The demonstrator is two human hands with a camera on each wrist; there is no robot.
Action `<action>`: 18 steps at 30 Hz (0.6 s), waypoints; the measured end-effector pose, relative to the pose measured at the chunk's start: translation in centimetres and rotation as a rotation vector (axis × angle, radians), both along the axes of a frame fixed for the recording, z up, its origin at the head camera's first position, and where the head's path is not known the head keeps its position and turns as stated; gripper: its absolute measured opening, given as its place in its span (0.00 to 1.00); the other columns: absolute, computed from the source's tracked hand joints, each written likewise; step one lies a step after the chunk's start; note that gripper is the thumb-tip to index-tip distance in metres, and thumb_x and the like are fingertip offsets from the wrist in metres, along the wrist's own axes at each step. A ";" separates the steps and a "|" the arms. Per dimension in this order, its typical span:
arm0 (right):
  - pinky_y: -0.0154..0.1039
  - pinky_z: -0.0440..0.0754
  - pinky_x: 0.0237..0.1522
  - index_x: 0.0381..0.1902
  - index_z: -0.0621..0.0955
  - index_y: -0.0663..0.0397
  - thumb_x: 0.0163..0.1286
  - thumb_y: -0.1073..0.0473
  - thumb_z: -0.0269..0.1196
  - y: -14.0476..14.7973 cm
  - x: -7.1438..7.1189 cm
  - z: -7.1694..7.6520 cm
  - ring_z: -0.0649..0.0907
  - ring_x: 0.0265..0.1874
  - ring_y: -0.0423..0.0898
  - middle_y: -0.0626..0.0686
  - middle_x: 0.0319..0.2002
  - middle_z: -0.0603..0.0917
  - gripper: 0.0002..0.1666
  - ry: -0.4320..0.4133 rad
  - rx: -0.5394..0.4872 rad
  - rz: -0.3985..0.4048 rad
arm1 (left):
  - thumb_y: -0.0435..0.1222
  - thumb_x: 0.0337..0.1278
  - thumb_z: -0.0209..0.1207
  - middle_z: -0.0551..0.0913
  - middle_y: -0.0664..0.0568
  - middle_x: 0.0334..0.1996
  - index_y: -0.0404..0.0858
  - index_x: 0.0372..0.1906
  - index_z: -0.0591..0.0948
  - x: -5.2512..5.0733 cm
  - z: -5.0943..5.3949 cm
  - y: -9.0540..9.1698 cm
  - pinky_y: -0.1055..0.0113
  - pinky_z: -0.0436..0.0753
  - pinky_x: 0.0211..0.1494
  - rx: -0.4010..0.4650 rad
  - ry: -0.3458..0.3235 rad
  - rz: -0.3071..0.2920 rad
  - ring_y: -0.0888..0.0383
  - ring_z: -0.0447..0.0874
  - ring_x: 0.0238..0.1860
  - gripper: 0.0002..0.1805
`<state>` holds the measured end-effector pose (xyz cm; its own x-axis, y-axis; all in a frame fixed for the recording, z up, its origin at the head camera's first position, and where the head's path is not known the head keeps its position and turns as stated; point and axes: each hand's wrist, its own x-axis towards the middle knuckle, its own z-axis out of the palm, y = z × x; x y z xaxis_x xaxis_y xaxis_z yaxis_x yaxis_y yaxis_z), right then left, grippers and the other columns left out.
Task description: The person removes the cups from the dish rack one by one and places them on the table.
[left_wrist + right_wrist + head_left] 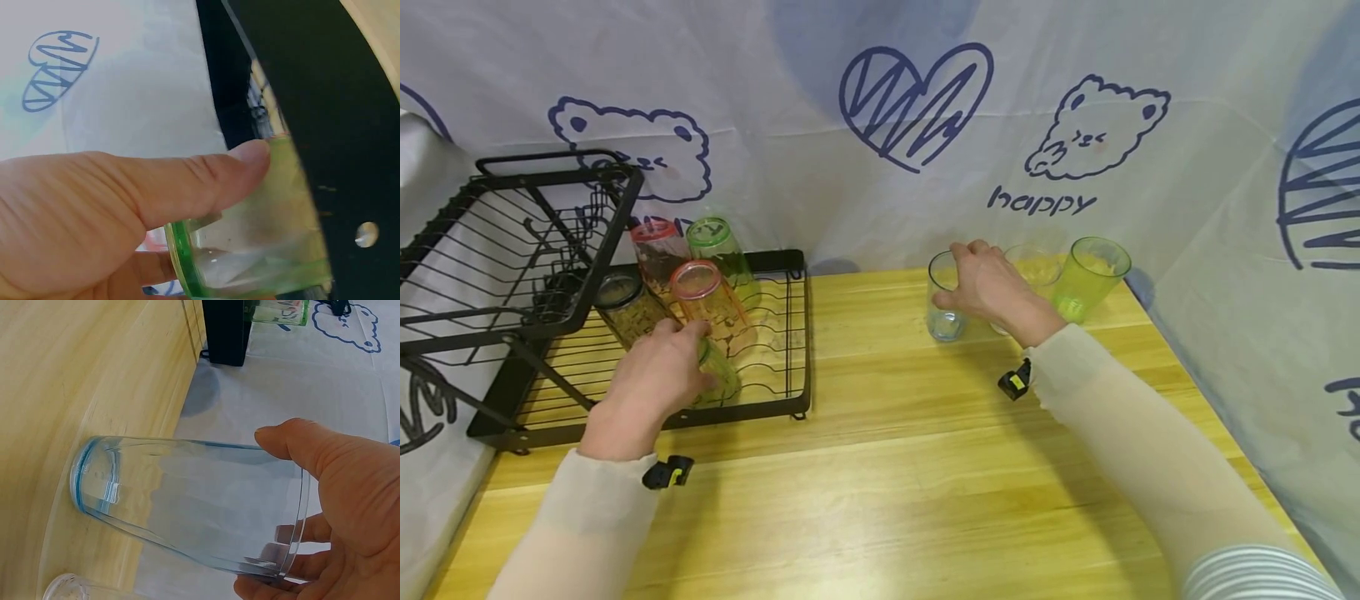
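My left hand point(658, 371) grips a green-tinted glass point(722, 379) at the front of the black dish rack point(808, 350). In the left wrist view, the thumb lies along the side of this green glass point(269, 237), with fingers partly hidden behind it. Over on the right of the table, my right hand point(996, 292) reaches over a clear bluish glass point(946, 323) that stands upright. The right wrist view shows the thumb on one side of the bluish glass point(194, 500) near its rim and fingers on the opposite side.
Upside-down glasses fill the rack's left-middle: red point(658, 246), green point(722, 250), orange point(711, 304) and dark point(628, 304). An upper wire tier point(512, 250) overhangs the left. Beside my right hand stand a clear glass point(1033, 262) and a yellow-green glass point(1086, 279).
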<state>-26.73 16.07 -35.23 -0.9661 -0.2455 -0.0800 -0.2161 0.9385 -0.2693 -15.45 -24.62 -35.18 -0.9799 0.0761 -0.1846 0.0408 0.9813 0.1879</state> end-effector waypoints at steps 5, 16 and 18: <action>0.63 0.66 0.78 0.81 0.61 0.66 0.67 0.39 0.71 0.0 0.1 0.2 0.66 0.75 0.70 0.71 0.77 0.64 0.57 0.019 -0.011 0.009 | 0.41 0.60 0.73 0.67 0.19 0.66 0.31 0.77 0.65 0.8 1.8 0.6 0.25 0.76 0.56 0.004 0.029 0.014 0.16 0.71 0.59 0.45; 0.61 0.67 0.78 0.79 0.65 0.67 0.70 0.35 0.70 -0.7 1.4 1.0 0.69 0.75 0.67 0.68 0.76 0.68 0.55 0.172 -0.100 0.013 | 0.42 0.60 0.75 0.67 0.21 0.67 0.36 0.77 0.66 3.0 4.8 3.1 0.25 0.74 0.59 0.205 0.255 0.078 0.22 0.72 0.60 0.45; 0.59 0.67 0.78 0.77 0.67 0.66 0.70 0.37 0.70 -1.0 1.9 1.1 0.69 0.75 0.65 0.67 0.75 0.70 0.52 0.200 -0.139 0.007 | 0.44 0.62 0.74 0.64 0.22 0.70 0.37 0.78 0.64 3.0 4.7 3.6 0.25 0.73 0.62 0.292 0.244 0.117 0.24 0.71 0.63 0.45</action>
